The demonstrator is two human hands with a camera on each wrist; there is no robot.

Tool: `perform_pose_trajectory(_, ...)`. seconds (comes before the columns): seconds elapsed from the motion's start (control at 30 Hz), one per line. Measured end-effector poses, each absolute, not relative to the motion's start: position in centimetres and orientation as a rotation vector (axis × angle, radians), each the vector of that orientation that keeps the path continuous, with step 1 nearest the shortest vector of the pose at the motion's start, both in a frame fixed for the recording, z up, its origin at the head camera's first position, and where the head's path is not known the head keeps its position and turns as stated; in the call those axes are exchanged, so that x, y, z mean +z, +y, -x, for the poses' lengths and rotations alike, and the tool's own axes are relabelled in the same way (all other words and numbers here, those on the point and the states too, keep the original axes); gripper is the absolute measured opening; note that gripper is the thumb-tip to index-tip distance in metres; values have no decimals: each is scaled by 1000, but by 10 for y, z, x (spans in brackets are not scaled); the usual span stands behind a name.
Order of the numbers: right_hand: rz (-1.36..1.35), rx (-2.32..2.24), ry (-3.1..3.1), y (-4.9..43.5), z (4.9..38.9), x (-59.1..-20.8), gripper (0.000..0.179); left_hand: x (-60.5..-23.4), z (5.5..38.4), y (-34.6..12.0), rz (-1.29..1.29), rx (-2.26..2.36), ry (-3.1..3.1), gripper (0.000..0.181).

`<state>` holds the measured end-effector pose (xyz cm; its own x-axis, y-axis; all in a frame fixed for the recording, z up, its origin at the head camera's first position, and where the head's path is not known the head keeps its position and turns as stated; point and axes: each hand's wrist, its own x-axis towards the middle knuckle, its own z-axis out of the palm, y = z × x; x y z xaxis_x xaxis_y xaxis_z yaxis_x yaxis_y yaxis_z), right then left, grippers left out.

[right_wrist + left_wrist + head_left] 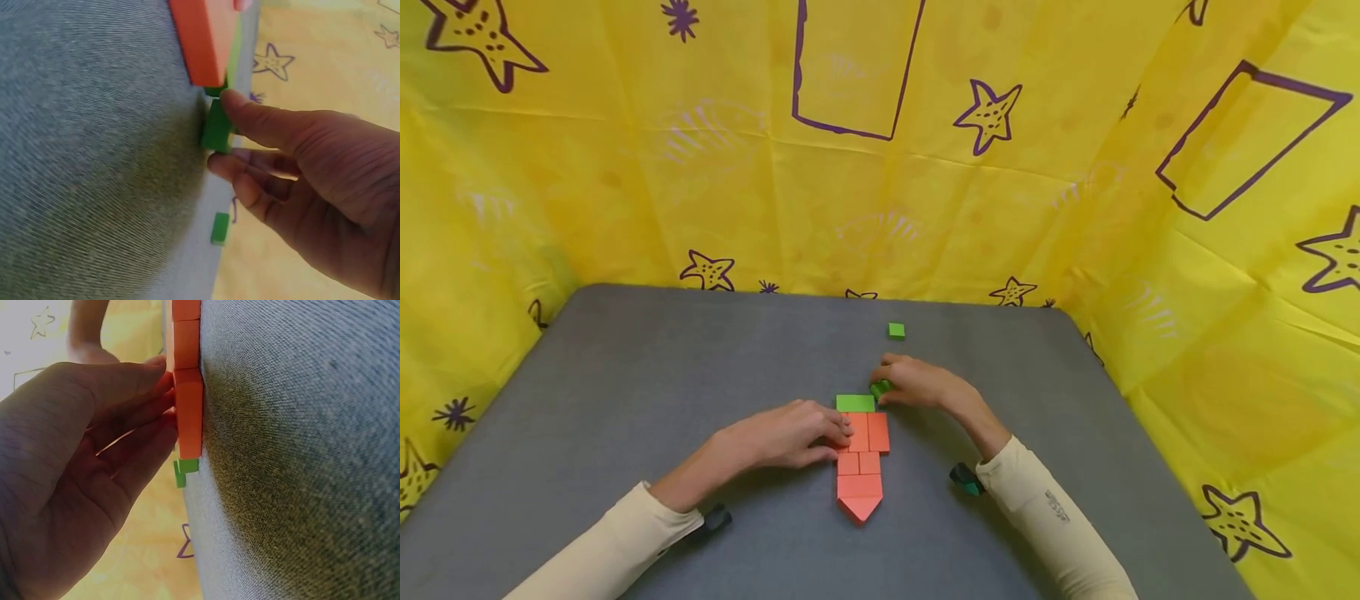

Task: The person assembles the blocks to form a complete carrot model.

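Observation:
Several flat orange blocks (859,486) lie together on the grey table, with a triangular one at the near end. A long green block (855,403) sits along their far edge. My left hand (790,435) rests its fingertips on the top of the left orange block (189,415), fingers fairly straight. Just right of the long green block, my right hand (917,383) pinches a small green block (216,125) between thumb and fingers, low at the table surface. The right hand covers part of that block in the head view.
Another small green block (897,331) lies farther back on the table (700,350). Yellow cloth (880,192) with purple starfish drawings rises behind the table and along both sides. A dark wrist device (966,479) shows under the right sleeve.

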<state>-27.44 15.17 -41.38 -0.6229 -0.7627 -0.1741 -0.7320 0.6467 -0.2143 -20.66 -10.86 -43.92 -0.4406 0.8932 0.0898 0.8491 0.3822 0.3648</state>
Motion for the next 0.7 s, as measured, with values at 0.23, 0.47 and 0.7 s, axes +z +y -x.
perform_pose_trajectory(0.23,1203,-239,2556,155,275,-413,42,-439,206,-109,-1599,526,2523,23)
perform_pose_trajectory(0.47,815,-439,2878,168,307,-420,40,-440,206,-111,-1589,524,2530,23)
perform_pose_trajectory(0.7,698,-874,2752,160,339,-437,52,-438,206,-110,-1595,548,2508,22)
